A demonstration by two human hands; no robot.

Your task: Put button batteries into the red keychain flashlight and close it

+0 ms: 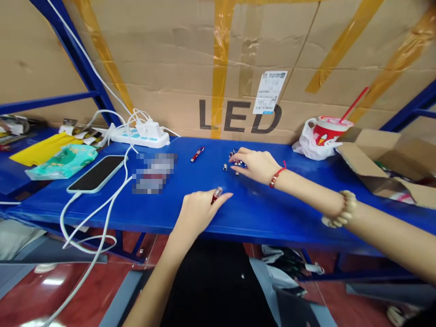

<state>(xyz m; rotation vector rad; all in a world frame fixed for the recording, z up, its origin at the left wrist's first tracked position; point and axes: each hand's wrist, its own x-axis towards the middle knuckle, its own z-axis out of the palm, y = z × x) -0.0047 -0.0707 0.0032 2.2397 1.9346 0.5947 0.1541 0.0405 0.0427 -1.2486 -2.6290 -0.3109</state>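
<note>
Small metal parts (225,167) lie by the right hand (255,164), fingers parted, beyond the left hand (197,209) gripping a tilted red cylinder (216,195).

Left of the right hand's fingers (243,156) lie a phone (97,175), a teal packet (64,162) and a white power strip (157,141); beyond them stands taped cardboard (163,68) marked LED; rightward, a red cup (327,131).

The blue desk (269,213) carries a long white plastic power strip (155,140) and a slim red cylinder (195,156) near its back edge.
</note>
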